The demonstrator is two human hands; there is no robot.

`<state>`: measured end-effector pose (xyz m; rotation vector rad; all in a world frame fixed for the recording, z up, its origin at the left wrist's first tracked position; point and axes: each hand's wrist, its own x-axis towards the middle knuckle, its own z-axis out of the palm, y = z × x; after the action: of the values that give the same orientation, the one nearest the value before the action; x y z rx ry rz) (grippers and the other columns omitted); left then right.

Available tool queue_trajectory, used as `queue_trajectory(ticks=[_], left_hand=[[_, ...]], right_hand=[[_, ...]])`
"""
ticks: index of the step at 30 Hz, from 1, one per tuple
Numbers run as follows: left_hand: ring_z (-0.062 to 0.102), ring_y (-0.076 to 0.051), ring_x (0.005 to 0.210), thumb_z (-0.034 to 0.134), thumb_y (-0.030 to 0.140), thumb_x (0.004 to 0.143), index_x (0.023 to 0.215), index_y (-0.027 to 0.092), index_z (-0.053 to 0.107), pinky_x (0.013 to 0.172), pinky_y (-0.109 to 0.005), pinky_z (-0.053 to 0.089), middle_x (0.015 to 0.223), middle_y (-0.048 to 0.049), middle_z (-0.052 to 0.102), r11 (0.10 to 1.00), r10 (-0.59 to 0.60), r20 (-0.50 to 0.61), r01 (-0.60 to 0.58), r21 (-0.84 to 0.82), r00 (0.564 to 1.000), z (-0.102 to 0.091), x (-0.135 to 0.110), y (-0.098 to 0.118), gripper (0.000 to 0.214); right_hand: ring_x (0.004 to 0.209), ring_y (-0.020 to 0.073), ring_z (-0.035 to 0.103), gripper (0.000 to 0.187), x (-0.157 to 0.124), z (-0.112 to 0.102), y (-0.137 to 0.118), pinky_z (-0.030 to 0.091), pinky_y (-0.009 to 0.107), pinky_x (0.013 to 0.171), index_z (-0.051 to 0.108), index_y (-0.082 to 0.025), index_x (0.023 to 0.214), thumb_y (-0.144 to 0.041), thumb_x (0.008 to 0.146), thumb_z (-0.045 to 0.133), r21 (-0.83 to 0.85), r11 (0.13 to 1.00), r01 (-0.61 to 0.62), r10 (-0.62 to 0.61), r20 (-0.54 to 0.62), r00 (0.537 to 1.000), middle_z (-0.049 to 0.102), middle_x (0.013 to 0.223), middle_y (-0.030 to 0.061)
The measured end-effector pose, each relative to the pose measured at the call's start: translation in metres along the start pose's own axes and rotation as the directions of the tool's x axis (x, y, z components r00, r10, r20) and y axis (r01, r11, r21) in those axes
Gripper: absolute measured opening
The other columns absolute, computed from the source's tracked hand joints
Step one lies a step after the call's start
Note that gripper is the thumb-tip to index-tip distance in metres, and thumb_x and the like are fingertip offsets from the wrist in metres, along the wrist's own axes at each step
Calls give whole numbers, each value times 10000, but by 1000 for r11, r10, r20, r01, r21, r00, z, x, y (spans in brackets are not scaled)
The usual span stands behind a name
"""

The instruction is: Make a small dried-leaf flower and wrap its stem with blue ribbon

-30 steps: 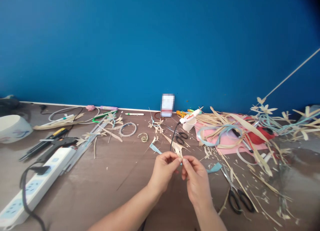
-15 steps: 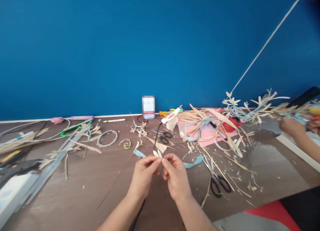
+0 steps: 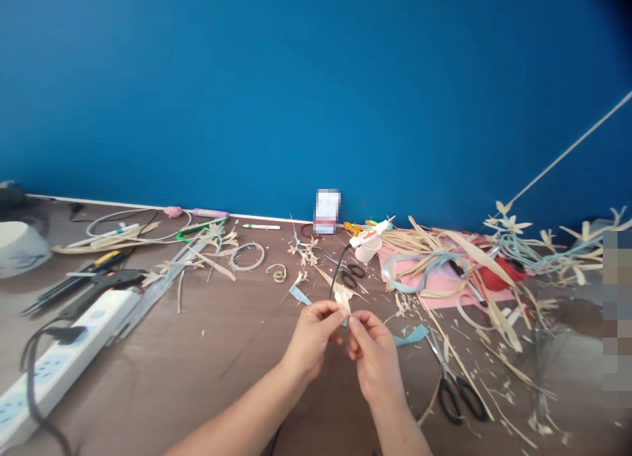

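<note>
- Both hands are pinching one small pale straw piece (image 3: 342,300) between thumbs and fingertips, closed tight on it, held just above the table (image 3: 207,370) near centre.
- Left hand (image 3: 311,341) is gripping its left side, right hand (image 3: 375,357) the lower right; fingertips are nearly touching.
- The piece is pointing up and away from the grip, long axis roughly upright, tilting slightly left; neither hand is clearly nearer, both are sitting right on it.
- A black cord (image 3: 336,275) is running just behind the piece, back to the white glue gun (image 3: 370,232) propped in a paper cup (image 3: 366,249).
- Small black scissors (image 3: 351,272) are lying beyond the hands; larger scissors (image 3: 457,393) are lying near the right hand, apart from it.
- Straw strips (image 3: 474,291) are crowding the right side over a pink sheet (image 3: 434,288).
- Bare brown tabletop is lying open left of the hands; power strip (image 3: 64,357) is sitting well apart, far left.
- Table's near edge is out of view.
</note>
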<state>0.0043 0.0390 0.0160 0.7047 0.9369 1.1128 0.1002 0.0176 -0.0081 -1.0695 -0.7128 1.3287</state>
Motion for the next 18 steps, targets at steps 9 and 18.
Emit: queue_trajectory(ticks=[9,18], left_hand=[[389,-53,460,682,301,607,591,135,581,417,-154,332,513,34,482,993,122,-85,-122,13,989,-17,7,19,195],[501,-104,647,700,301,573,638,146,635,614,-213,404,708,-10,599,983,182,-95,-180,28,979,-24,58,26,180]], right_hand=[[394,32,368,200,32,-17,-41,273,156,358,595,-163,738,-344,678,657,-219,968,122,-127,-11,992,520,562,-52],[693,178,625,117,93,6,-60,473,263,526,562,-178,797,-273,729,577,136,978,-159,173,-102,980,665,778,61]])
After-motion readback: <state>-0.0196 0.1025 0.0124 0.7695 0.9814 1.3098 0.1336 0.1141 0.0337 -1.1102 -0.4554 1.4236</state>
